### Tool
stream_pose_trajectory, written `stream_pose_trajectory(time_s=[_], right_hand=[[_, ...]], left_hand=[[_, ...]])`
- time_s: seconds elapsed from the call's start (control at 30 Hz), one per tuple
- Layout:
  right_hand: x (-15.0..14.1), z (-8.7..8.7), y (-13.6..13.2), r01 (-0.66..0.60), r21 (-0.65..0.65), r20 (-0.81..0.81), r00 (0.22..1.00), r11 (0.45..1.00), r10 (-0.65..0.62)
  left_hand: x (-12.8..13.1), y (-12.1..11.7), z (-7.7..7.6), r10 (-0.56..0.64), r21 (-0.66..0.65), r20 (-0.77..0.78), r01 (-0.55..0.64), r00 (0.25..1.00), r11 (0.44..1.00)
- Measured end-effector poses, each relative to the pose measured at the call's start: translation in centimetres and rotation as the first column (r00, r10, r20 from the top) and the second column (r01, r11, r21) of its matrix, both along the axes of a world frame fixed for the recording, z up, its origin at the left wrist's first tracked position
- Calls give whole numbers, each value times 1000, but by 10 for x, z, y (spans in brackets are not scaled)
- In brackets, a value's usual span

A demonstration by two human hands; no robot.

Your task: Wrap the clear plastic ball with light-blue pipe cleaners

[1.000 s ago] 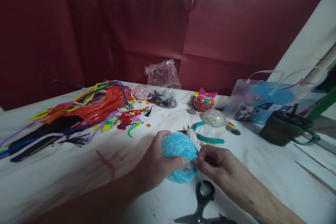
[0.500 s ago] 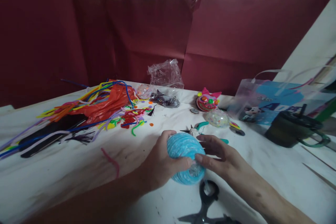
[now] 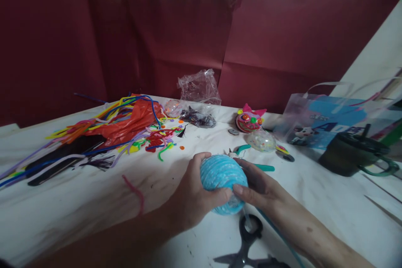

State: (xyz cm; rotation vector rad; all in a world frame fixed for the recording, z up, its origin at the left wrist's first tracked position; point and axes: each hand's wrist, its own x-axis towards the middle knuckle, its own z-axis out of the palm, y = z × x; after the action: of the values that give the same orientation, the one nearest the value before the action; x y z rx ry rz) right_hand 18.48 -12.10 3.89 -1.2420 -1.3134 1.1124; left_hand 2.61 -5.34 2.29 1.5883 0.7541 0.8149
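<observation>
Between both hands is a ball wrapped in light-blue fuzzy pipe cleaner [image 3: 222,172], with a clear glittery patch low on its front. My left hand [image 3: 196,194] wraps around the ball's left side, thumb across the front. My right hand [image 3: 260,184] holds the right side, its thumb meeting the left thumb near the clear patch. Some right fingers are hidden behind the ball. A blue strand [image 3: 279,232] runs below my right forearm toward the front edge. Just below the ball lie black-handled scissors [image 3: 245,243]; behind it, teal-handled pliers [image 3: 264,168] are partly covered.
At left lie a pile of coloured pipe cleaners [image 3: 116,113], a red plastic bag [image 3: 138,119] and a red strand [image 3: 135,192]. Farther back sit a decorated pink ball [image 3: 249,120] and a clear confetti ball [image 3: 261,140]. A dark mug [image 3: 348,155] and a printed bag [image 3: 336,119] stand right.
The ball has turned and risen slightly in both hands, and less of its clear patch shows. A blue strand has come into view below my right forearm.
</observation>
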Motion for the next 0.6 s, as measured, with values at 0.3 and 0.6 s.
stream_pose_trajectory(time_s=[0.3,0.6], right_hand=[[6,-1,2,-4,45,0,1000,999,4],[6,-1,-2,104,-33,3,995,994,-104]], left_hand=[[-1,0,-4,-45,-4,56,45,997,999],[-2,-3,3,-131,-71,169,144,977,987]])
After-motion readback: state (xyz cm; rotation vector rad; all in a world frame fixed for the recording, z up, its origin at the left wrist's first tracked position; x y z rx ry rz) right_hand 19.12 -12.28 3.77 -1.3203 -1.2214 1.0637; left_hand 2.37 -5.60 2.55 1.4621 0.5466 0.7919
